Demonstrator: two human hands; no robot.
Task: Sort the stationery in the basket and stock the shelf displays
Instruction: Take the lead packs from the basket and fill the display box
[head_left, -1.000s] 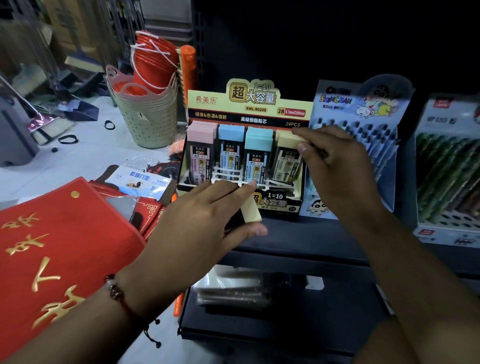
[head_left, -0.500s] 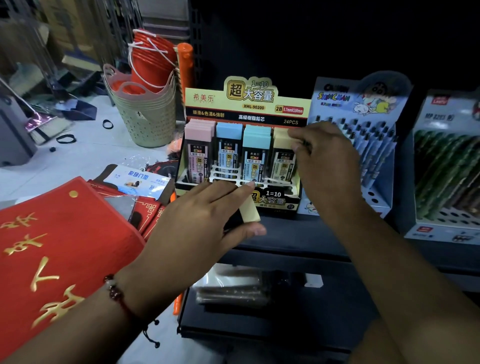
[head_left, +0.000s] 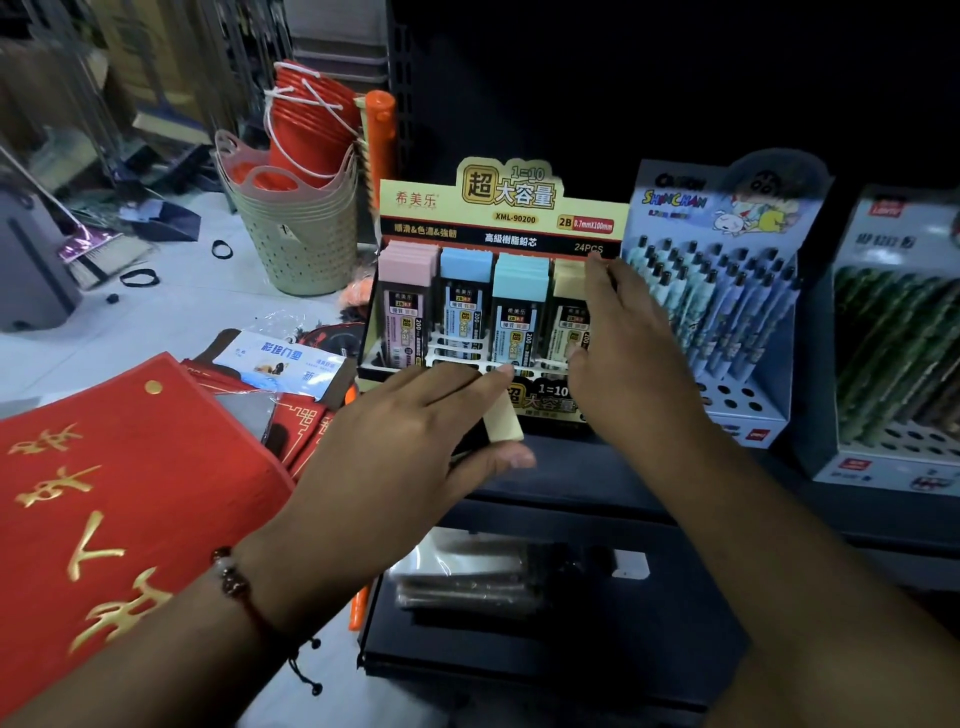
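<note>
A yellow display box (head_left: 498, 208) of pencil-lead cases stands on the dark shelf (head_left: 597, 473). It holds rows of pink, blue, teal and yellow-capped cases. My left hand (head_left: 410, 441) pinches a yellow-capped lead case (head_left: 503, 421) between thumb and fingers, just in front of the box's lower edge. My right hand (head_left: 623, 343) hovers with straight fingers over the yellow row (head_left: 569, 275) at the box's right end and holds nothing.
A cartoon pen display (head_left: 727, 291) stands right of the box, and a green pen display (head_left: 898, 343) further right. Red mats (head_left: 104, 493) lie at left. Stacked baskets (head_left: 296, 234) stand on the floor behind. A lower shelf holds wrapped packs (head_left: 467, 577).
My right hand has opened and drawn back down from the yellow row, where its fingertips were pressing a case. My left hand has kept its hold on the yellow case.
</note>
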